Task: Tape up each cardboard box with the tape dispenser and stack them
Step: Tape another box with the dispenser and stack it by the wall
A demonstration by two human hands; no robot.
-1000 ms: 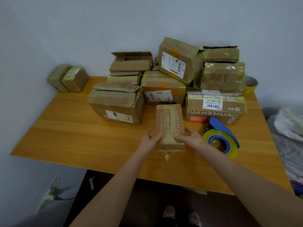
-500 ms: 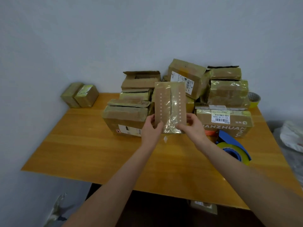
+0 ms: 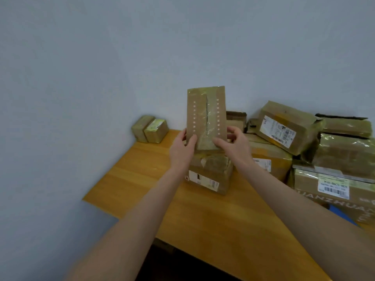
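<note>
Held upright over a larger brown cardboard box (image 3: 211, 175) on the orange wooden table (image 3: 142, 179): narrow brown cardboard box with clear-taped seam (image 3: 206, 118). Gripped at its lower edges by left hand (image 3: 181, 148) and right hand (image 3: 233, 145), fingers curled round it. Likely light and stiff; glossy tape probably slippery, so best taken by the bare cardboard sides.
</note>
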